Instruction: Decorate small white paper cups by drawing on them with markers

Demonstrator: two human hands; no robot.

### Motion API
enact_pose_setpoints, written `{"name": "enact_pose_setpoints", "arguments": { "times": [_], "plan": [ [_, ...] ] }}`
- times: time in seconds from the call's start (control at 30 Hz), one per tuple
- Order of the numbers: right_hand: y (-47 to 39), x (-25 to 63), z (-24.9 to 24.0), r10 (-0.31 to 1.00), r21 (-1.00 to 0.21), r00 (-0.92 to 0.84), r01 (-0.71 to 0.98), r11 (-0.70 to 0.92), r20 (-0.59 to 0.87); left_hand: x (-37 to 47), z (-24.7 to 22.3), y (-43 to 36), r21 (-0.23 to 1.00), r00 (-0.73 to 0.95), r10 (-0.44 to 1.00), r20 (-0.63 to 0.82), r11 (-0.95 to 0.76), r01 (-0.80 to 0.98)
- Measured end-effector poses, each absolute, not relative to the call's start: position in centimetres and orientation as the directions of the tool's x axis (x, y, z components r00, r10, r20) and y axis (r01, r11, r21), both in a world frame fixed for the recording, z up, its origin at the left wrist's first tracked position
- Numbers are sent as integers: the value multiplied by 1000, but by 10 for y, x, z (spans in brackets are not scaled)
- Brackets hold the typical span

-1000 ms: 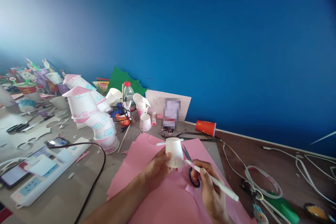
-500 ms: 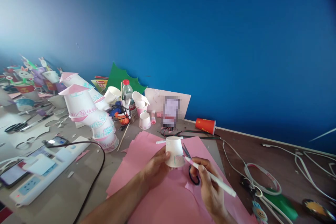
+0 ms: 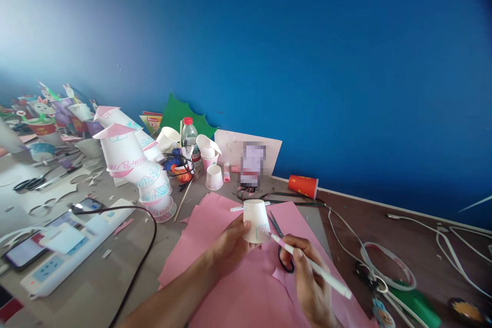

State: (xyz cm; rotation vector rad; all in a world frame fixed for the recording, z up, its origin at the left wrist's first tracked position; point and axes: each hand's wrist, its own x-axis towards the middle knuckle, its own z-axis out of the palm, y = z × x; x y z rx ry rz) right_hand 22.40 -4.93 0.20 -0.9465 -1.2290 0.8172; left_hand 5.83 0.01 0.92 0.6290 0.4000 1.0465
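Note:
My left hand [image 3: 235,238] is closed around the left side and base of an upside-down white paper cup [image 3: 255,218]. Faint pink and green marks show near the cup's lower rim. My right hand [image 3: 309,271] grips a white marker pen [image 3: 325,277], its tip close to the cup's right side; I cannot tell whether it touches. Beneath both hands lie pink paper sheets [image 3: 215,287]. Scissors with black handles [image 3: 285,262] rest on the paper, partly hidden by my right hand. A second white marker [image 3: 238,208] lies behind the cup.
A leaning stack of decorated paper cups [image 3: 148,179] stands left, near a power strip [image 3: 49,266] with a dark cable. Behind are a small cup [image 3: 214,177], a bottle [image 3: 189,136] and a phone [image 3: 252,164]. A red cup [image 3: 303,185] lies on its side; white cables [image 3: 442,246] cross the right.
The whole view has shifted slightly, so things sit a little further right. Both hands keep their holds on the cup and marker, and the marker tip stays beside the cup's lower right.

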Motion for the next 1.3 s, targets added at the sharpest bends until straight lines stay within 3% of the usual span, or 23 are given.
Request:
{"name": "enact_pose_setpoints", "arguments": {
  "times": [0.27, 0.67, 1.0, 1.3],
  "plan": [
    [-44, 226, 1, 915, -927, 176, -26, 373, 363, 58, 12, 0, 652, 477, 879, -13, 369, -663],
    [-52, 225, 1, 894, -897, 77, 4, 443, 442, 59, 13, -1, 683, 473, 880, 35, 325, -655],
    [-43, 226, -1, 925, -941, 204, -44, 337, 321, 57, 11, -1, 644, 474, 880, -13, 370, -670],
    [-49, 225, -1, 913, -919, 124, -17, 393, 388, 58, 7, 0, 631, 460, 888, -15, 366, -684]
  ]
}}
